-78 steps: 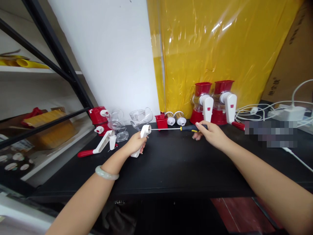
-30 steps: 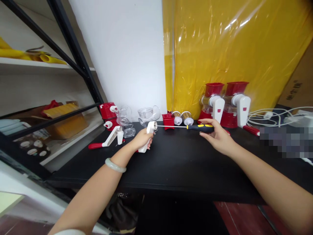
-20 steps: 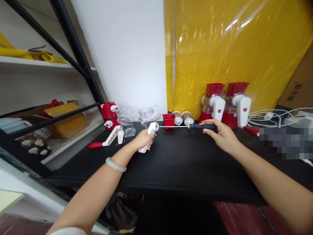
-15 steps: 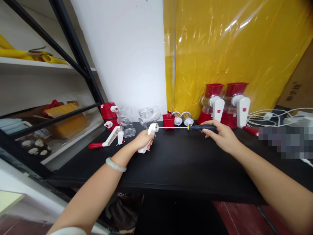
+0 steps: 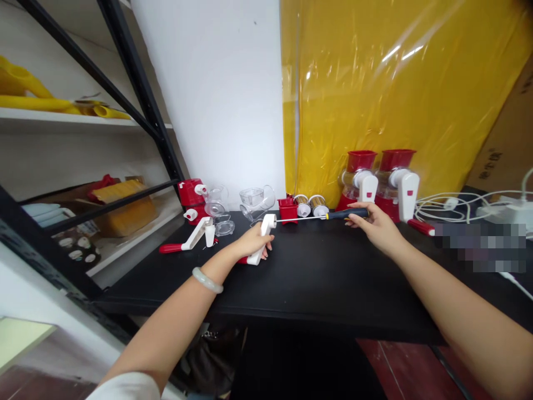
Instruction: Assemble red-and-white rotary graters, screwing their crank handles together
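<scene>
My left hand is closed around a white crank handle with a red grip, held above the black table. My right hand grips the dark handle of a screwdriver. The long shaft points left, its tip at the round opening of the crank's end; how deep it sits is hidden. Left of my left hand lies another crank handle, white with a red grip. Behind it are a red grater base and clear plastic parts.
Two assembled red and white rotary graters stand at the back right. A red pusher and two grater drums are behind the screwdriver. White cables lie at right on the black table. A metal shelf borders the left.
The view has shifted slightly, moving the scene a little. The crank handle in my left hand is turned somewhat; the screwdriver still points at its end.
</scene>
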`<action>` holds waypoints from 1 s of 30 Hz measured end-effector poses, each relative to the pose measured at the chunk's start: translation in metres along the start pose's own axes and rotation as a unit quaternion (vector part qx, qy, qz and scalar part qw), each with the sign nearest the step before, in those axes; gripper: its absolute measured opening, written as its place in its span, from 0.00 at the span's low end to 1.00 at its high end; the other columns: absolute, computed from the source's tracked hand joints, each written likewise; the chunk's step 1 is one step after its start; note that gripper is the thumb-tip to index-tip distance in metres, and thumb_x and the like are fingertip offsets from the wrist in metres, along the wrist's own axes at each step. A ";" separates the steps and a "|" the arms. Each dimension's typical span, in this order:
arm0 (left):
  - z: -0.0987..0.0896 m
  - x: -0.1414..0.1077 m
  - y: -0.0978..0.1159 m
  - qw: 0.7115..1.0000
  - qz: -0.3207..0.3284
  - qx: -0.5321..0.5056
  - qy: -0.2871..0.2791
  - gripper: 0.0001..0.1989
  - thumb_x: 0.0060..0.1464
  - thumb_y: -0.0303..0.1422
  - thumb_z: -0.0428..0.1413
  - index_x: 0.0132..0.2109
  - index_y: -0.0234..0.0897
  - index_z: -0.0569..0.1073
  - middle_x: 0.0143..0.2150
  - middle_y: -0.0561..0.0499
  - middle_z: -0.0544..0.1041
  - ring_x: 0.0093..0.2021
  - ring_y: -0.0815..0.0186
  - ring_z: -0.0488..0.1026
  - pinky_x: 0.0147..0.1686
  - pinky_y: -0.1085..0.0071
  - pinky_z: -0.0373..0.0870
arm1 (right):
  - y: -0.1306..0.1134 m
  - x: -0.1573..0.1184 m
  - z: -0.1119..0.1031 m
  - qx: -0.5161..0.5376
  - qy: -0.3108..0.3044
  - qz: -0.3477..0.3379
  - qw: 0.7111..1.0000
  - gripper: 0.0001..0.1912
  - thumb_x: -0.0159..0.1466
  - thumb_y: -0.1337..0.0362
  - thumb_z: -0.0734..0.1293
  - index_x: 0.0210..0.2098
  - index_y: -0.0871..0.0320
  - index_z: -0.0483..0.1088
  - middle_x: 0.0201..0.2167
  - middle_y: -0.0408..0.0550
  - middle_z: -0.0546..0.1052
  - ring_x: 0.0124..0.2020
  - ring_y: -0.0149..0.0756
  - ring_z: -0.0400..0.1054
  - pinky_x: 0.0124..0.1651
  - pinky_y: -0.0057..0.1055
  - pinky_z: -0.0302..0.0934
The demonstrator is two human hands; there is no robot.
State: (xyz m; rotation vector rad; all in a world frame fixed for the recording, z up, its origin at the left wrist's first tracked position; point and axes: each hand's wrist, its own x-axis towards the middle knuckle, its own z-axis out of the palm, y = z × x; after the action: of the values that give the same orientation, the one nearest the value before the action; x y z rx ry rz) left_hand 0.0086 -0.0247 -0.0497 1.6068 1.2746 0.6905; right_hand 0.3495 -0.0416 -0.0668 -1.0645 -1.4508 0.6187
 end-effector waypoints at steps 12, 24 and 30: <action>-0.006 0.024 0.023 1.000 -0.001 0.011 0.008 0.06 0.54 0.24 0.50 0.39 0.35 0.61 0.19 0.56 0.69 0.16 0.67 0.70 0.19 0.71 0.72 | -0.026 0.034 0.001 -0.056 -0.002 0.025 0.998 0.24 0.57 0.40 0.65 0.28 0.56 0.64 0.13 0.36 0.67 0.14 0.28 0.61 0.22 0.27 0.59; -0.003 0.023 0.000 0.999 0.024 -0.001 0.039 0.13 0.55 0.26 0.51 0.47 0.38 0.59 0.18 0.60 0.66 0.15 0.67 0.69 0.17 0.72 0.71 | -0.001 0.017 0.008 0.077 -0.032 0.009 0.996 0.26 0.53 0.46 0.72 0.44 0.52 0.64 0.33 0.43 0.78 0.36 0.39 0.77 0.47 0.44 0.71; -0.001 0.026 -0.002 0.999 0.013 0.013 0.033 0.10 0.55 0.27 0.50 0.45 0.37 0.60 0.18 0.59 0.67 0.16 0.66 0.70 0.17 0.71 0.70 | -0.007 0.019 0.000 0.033 -0.036 0.020 0.999 0.27 0.51 0.44 0.73 0.41 0.56 0.67 0.31 0.47 0.80 0.32 0.41 0.78 0.48 0.46 0.71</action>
State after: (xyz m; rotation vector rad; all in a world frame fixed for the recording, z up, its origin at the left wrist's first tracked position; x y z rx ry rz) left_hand 0.0151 0.0000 -0.0541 1.6357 1.3162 0.7515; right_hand 0.3491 -0.0276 -0.0519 -1.0304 -1.4633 0.7360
